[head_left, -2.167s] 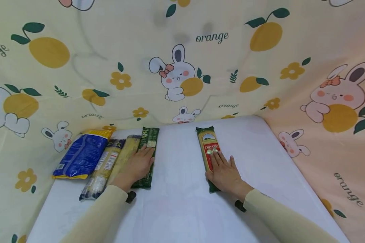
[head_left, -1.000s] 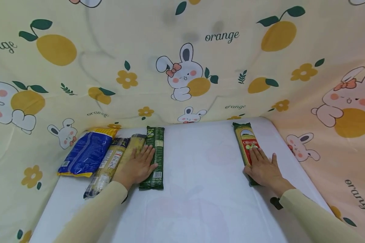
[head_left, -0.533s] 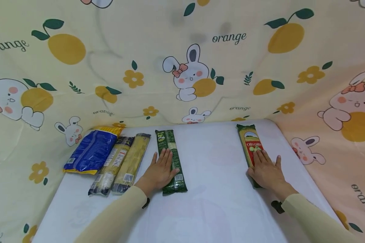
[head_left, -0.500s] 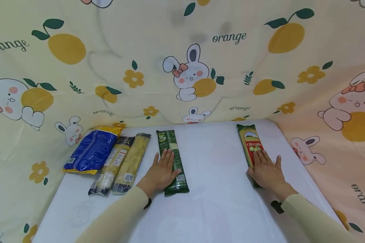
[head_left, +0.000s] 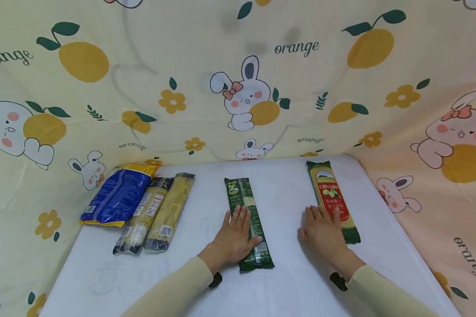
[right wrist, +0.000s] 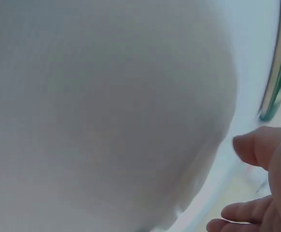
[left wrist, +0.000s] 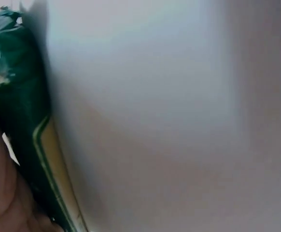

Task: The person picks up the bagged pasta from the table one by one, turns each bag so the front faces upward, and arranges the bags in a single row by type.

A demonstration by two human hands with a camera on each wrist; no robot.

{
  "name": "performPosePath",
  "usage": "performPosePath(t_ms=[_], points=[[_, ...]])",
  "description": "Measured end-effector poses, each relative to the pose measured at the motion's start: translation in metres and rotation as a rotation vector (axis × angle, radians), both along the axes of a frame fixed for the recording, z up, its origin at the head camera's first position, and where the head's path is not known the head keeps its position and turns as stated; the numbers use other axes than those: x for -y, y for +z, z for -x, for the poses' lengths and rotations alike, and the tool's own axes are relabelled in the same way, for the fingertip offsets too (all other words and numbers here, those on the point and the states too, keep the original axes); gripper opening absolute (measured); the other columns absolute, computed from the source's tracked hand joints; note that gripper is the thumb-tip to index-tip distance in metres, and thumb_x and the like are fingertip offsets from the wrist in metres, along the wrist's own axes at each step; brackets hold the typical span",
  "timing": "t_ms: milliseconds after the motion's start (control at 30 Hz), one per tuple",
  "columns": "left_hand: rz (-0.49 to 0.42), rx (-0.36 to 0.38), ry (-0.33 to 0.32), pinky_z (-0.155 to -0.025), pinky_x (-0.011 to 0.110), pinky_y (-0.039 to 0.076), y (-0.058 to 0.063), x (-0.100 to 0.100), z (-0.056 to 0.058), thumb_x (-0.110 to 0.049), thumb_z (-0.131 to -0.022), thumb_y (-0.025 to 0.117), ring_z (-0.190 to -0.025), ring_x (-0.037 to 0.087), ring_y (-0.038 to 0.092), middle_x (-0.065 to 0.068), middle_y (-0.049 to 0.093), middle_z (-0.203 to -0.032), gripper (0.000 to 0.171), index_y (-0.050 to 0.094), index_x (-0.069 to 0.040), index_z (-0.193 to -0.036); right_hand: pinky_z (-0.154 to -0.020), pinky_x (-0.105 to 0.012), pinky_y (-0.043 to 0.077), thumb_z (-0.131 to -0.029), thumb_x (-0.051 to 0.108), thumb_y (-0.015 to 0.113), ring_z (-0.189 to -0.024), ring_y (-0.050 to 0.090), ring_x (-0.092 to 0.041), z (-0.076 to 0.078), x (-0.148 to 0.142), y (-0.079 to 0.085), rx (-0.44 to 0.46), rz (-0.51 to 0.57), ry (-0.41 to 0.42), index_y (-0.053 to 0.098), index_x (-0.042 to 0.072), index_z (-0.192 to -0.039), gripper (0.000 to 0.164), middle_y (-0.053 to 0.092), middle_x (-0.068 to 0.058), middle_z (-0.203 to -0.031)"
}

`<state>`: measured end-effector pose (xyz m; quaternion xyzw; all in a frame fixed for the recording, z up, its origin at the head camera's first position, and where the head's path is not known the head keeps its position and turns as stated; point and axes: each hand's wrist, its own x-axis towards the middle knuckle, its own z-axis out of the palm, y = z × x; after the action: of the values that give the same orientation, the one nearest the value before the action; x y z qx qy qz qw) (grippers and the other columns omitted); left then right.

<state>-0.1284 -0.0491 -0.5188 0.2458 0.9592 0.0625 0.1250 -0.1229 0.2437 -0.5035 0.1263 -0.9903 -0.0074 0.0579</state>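
My left hand [head_left: 232, 240] lies with straight fingers on a long green pasta packet [head_left: 256, 222], its back face up, near the middle of the table. The packet slants, its near end toward the right. In the left wrist view, the green packet's end [left wrist: 22, 72] shows beside the palm. My right hand [head_left: 325, 235] is over the left edge of a second pasta packet [head_left: 332, 198], which has a red Olivoila label facing up. Its fingers reach forward, overlapping the label's lower left in the head view. In the right wrist view, the right thumb [right wrist: 259, 145] is extended.
Left on the white table [head_left: 162, 286] lie a blue and yellow bag [head_left: 119, 196], a clear spaghetti packet with dark ends [head_left: 144, 215] and another clear spaghetti packet [head_left: 170, 211]. A rabbit-and-orange print curtain [head_left: 206, 53] encloses the back and sides.
The green packet has slid right and nearer under my left hand, away from the clear packets. The red-labelled packet went right earlier; my right hand has since shifted left, partly off it.
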Motion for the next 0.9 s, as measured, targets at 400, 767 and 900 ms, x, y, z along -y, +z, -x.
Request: performPosePath(t_ms=[400,767,900], points=[[-0.029,-0.144,-0.042,-0.129,0.055,0.025,0.002,0.016,-0.006,-0.051,-0.113,0.039,-0.162,0.027,0.026,0.011,0.030,-0.173,0.067,0.034,-0.010,-0.166,-0.091,-0.053,0.053,-0.095,0.052,0.075,-0.099,0.063,-0.031,-0.047,0.081,-0.004,-0.083,0.129,0.236,0.071,0.006,-0.108,0.048,0.069,-0.011,-0.102],[-0.061,-0.332,0.016,-0.106,0.047,0.053,0.012,0.026,0.054,-0.030,-0.110,0.056,-0.125,0.027,0.064,0.004,0.072,-0.131,0.028,0.074,-0.015,-0.126,-0.073,-0.042,0.047,-0.084,0.068,0.077,-0.078,0.053,-0.021,-0.052,0.094,-0.010,-0.125,0.060,0.211,0.064,0.009,-0.089,0.060,0.058,-0.003,-0.079],[-0.012,-0.311,0.088,-0.103,0.049,0.054,0.013,0.029,0.084,-0.031,-0.111,0.055,-0.124,0.029,0.063,0.005,0.072,-0.132,0.029,0.073,-0.016,-0.129,-0.070,-0.040,0.044,-0.083,0.072,0.074,-0.074,0.050,-0.020,-0.053,0.098,-0.010,-0.112,0.028,0.188,0.061,0.011,-0.083,0.063,0.054,-0.002,-0.075]])
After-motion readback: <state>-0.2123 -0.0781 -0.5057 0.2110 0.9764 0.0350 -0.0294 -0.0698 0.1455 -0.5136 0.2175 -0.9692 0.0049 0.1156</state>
